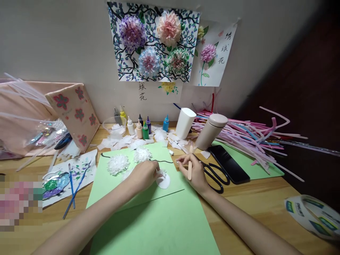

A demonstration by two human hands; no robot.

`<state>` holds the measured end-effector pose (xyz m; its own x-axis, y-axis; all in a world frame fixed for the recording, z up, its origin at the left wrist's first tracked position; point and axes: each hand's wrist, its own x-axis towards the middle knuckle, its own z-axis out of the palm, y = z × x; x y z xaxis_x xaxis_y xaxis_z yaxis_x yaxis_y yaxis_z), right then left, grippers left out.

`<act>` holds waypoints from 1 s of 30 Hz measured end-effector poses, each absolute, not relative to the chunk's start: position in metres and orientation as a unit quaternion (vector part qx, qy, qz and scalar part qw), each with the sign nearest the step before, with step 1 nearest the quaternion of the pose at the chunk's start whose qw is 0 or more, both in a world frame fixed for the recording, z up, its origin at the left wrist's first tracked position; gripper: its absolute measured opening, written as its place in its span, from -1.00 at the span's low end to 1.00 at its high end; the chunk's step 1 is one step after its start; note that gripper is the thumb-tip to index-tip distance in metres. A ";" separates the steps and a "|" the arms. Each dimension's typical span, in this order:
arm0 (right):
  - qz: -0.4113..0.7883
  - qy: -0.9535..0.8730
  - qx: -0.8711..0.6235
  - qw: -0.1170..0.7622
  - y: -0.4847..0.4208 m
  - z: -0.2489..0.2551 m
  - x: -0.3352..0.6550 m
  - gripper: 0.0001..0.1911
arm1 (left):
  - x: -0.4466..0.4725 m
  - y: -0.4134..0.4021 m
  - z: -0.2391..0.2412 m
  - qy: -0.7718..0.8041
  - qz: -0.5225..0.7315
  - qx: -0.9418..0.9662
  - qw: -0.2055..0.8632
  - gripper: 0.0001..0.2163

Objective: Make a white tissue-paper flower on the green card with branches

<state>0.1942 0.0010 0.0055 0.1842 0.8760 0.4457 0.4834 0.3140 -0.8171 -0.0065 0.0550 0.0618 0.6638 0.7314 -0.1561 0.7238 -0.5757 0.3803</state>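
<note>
My right hand is closed with a wooden craft stick held upright across its fingers. Thumb and forefinger come together at the right edge of a green sheet; whether they pinch something small is unclear. On that sheet, my left hand has its fingers pinched down at a white paper disc. The fingertips are partly hidden, so what they hold cannot be made out. Two fluffy white paper flowers lie beyond my left hand, and another white patch is partly covered by it.
Black scissors and a phone lie right of my right hand. Paint bottles, paper scraps, a white container and a beige cup stand behind. Pipe cleaners, tape and paintbrushes flank the sheet.
</note>
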 end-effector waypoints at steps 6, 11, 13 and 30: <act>0.364 -0.572 -0.464 0.570 -0.006 0.011 0.174 -0.73 | -0.004 0.048 0.065 0.382 0.142 0.879 0.249 -0.72; 0.418 -0.557 -0.444 0.565 -0.006 0.006 0.173 -0.70 | 0.002 0.046 0.057 0.358 0.159 0.862 0.322 -0.82; 0.418 -0.557 -0.444 0.564 -0.005 0.006 0.174 -0.71 | 0.003 0.047 0.055 0.362 0.163 0.854 0.337 -0.84; 0.305 -0.564 -0.524 0.561 -0.011 0.008 0.179 -0.77 | 0.008 0.045 0.044 0.416 0.162 0.861 0.243 -0.86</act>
